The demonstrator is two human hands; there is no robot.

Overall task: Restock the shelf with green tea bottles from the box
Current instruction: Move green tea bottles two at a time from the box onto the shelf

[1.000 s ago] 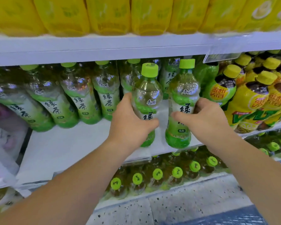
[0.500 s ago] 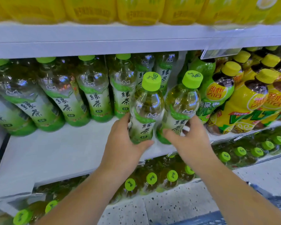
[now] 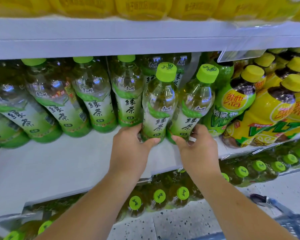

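On the shelf, right of centre: left bottle and right bottle, both green tea, upright, side by side, bases at board level; actual contact with the board hidden by fingers.
Risk: probable tipping on release, since both grips sit low and the bodies stand tall and unsupported; likely cause, a base not yet flat.
Secondary risk: knocking the neighbours over if pushed back too hard.
Bottle relative to hand: each rising above its hand, label and cap free.
Left hand: wrapped round the left bottle's base, thumb across the front.
Right hand: pinching the right bottle's base, fingers curled.
Stocked row: directly behind and to the left.
Yellow-labelled bottles: just beside the right bottle.
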